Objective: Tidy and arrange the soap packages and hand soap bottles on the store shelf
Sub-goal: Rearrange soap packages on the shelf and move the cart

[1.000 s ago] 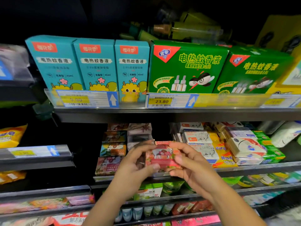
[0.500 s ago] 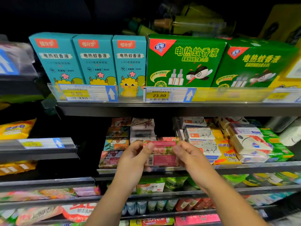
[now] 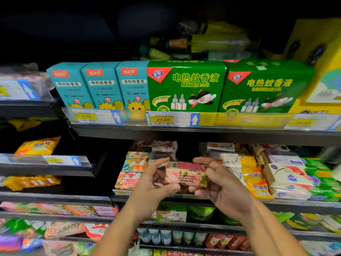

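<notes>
Both hands pinch one pink soap package (image 3: 185, 175) before the middle shelf (image 3: 295, 204): left hand (image 3: 155, 183) at its left end, right hand (image 3: 224, 185) at its right. Stacked soap packages (image 3: 133, 169) flank it behind. Teal boxes (image 3: 103, 85) and green boxes (image 3: 186, 85) stand above; motion blur smears the labels.

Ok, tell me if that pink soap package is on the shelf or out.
Out: both hands, left hand and right hand, hold the soap package before the shelf.

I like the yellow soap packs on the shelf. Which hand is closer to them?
The right hand. It holds the pink soap box just beside the yellow soap packs; the left hand grips the box's far side.
</notes>
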Demonstrator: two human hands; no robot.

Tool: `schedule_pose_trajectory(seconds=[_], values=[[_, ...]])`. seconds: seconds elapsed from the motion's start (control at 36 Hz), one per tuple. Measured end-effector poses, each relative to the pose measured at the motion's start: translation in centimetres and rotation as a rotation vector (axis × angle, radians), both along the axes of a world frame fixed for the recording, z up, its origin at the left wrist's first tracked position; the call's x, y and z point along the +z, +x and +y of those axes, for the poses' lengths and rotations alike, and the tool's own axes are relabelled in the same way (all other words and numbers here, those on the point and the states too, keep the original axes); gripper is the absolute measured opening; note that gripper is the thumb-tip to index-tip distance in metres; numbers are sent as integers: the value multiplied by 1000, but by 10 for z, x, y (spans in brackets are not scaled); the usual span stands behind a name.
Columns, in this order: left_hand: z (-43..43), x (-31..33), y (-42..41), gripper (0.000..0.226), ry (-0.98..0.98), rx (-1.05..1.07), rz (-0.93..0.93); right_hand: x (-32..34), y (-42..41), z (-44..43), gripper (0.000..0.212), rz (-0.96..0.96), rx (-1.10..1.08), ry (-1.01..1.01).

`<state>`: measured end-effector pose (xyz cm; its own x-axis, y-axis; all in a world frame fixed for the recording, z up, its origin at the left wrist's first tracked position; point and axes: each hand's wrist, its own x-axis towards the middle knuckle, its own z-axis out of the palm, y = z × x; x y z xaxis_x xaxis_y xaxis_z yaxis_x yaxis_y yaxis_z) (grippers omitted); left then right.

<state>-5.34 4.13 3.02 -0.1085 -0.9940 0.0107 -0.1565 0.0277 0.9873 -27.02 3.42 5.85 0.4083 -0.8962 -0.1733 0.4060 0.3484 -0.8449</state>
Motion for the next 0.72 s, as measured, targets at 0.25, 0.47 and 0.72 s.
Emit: schedule_pose_trajectory(seconds=[0.25, 0.47, 0.72], values=[[23, 9, -24, 24, 15, 156, 85, 2, -13, 10, 52, 285, 94, -144], [40, 13, -39, 44, 124, 230, 291, 5, -6, 18, 35, 457, -58, -228], [38, 27, -29, 57, 38, 133, 180, -1, -17, 20, 54, 458, -62, -311]])
